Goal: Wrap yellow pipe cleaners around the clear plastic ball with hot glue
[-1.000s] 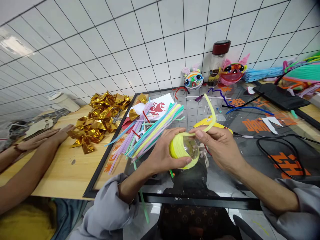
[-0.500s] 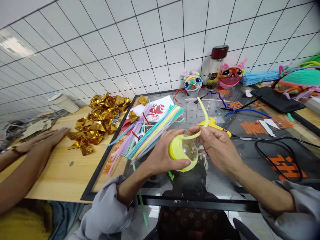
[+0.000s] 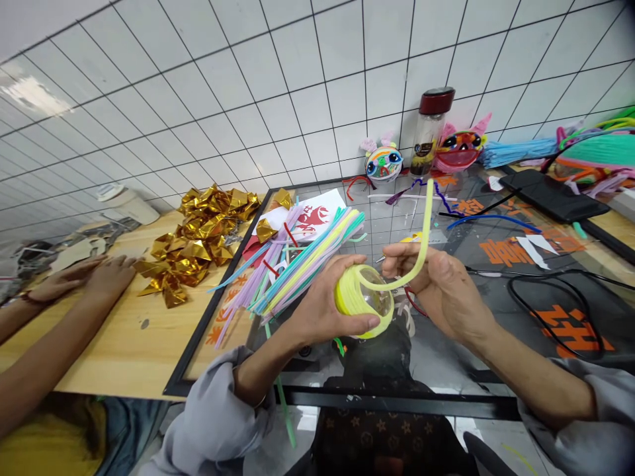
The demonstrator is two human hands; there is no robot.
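My left hand is wrapped around a clear round ball, its near side covered with rows of yellow pipe cleaner. The loose end of the yellow pipe cleaner curves out from the ball and bends upward in front of my right hand. That hand is open, thumb and fingers apart, with the strand passing across its fingers. Behind those fingers lies a yellow glue gun, mostly hidden; a small metal tip shows beside the fingertips.
A bundle of coloured pipe cleaners lies left of the ball. Gold foil pieces and another person's hands are farther left. Decorated balls and a bottle stand by the wall. A black cable loops at right.
My right thumb and fingers have parted from the yellow strand, whose free end now stands farther right and higher. My left hand still holds the ball. The other person's hands shifted slightly.
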